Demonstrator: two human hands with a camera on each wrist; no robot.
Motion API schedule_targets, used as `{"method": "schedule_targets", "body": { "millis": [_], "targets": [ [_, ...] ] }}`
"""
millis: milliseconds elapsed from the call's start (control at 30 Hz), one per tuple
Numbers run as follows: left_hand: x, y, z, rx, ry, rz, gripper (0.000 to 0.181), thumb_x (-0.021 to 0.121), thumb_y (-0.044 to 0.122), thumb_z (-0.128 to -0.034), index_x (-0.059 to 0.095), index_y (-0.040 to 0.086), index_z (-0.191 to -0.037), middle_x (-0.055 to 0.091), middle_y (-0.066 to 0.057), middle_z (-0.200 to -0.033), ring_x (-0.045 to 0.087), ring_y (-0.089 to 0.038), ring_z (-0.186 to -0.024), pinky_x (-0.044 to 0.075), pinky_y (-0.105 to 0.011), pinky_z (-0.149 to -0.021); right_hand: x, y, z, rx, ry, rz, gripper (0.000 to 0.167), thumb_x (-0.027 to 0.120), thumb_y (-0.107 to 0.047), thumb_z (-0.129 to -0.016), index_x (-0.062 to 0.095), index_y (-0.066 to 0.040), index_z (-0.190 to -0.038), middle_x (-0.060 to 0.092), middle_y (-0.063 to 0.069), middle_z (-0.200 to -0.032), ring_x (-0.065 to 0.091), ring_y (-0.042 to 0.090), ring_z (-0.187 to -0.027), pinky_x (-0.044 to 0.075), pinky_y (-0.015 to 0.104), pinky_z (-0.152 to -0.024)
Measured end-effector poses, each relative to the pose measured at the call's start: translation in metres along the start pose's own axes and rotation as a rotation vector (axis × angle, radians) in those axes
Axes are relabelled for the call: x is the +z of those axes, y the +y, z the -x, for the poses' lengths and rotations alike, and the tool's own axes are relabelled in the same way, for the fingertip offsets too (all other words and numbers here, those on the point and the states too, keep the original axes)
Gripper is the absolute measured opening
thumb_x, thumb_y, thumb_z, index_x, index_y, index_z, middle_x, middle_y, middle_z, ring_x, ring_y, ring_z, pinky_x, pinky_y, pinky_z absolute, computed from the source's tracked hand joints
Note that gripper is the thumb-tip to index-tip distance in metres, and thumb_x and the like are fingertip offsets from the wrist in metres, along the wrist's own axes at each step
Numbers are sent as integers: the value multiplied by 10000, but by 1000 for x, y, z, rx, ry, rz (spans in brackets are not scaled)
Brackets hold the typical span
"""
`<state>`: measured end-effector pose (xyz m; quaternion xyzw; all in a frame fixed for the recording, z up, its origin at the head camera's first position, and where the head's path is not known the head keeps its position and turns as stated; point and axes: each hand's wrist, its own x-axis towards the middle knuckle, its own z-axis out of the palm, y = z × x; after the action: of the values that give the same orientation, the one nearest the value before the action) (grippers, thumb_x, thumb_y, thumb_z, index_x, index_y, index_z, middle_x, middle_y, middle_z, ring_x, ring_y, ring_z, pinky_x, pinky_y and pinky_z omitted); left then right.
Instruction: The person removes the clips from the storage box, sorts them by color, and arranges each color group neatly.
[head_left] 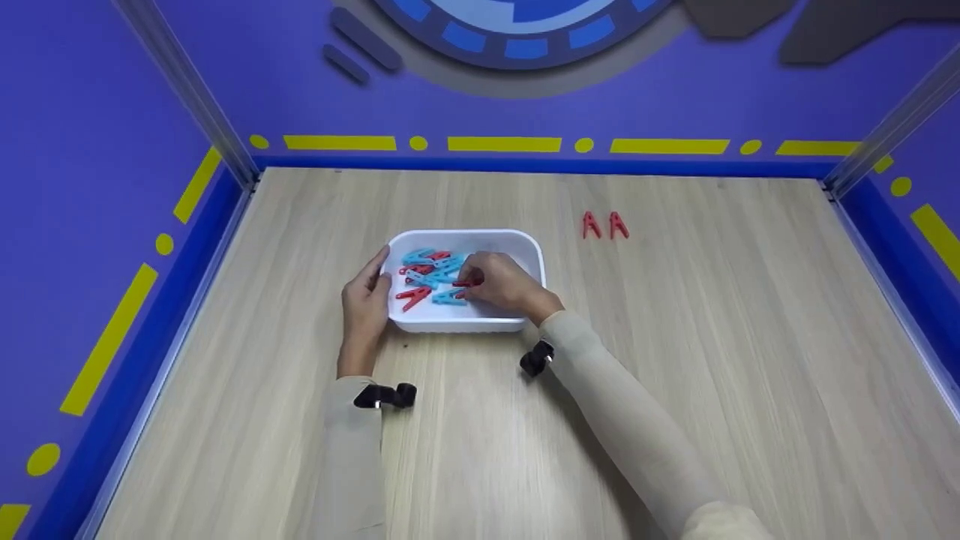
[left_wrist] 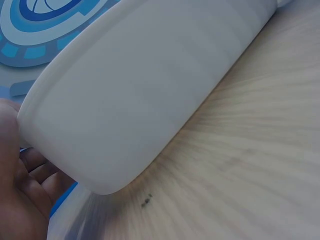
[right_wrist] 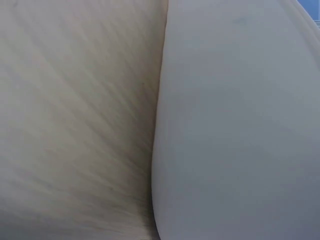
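Red clip (head_left: 461,284) sits pinched between the right fingers (head_left: 468,265) inside the white tray (head_left: 465,325), whose side the left fingers (head_left: 373,266) grip.

The tray (head_left: 463,325) is white, the clips (head_left: 414,297) red and light blue, the table (head_left: 712,337) pale wood-grained
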<state>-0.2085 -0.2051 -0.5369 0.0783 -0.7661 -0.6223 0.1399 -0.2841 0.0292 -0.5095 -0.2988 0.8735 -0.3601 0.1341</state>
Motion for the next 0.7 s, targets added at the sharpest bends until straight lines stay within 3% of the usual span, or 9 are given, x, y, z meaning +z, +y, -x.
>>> {"method": "schedule_targets", "body": {
  "millis": [300, 700],
  "targets": [
    [1, 1, 1, -13, -9, 36, 467, 501, 39, -1101, 541, 105, -1562, 495, -56, -1617, 416, -205, -1516, 362, -371, -1226, -4, -2, 0, 9, 44, -54, 216, 833, -74, -928, 765, -29, -1128, 722, 63, -1053, 646, 171, -942, 570, 297, -866],
    [1, 1, 0, -15, -3, 7, 470, 504, 39, -1103, 541, 119, -1564, 492, -50, -1619, 412, -209, -1519, 362, -373, -1227, -25, -6, 16, -104, 171, -99, 254, 810, -65, -946, 744, -37, -1190, 723, 72, -1117, 689, 206, -1001, 594, 315, -941]
  ]
}}
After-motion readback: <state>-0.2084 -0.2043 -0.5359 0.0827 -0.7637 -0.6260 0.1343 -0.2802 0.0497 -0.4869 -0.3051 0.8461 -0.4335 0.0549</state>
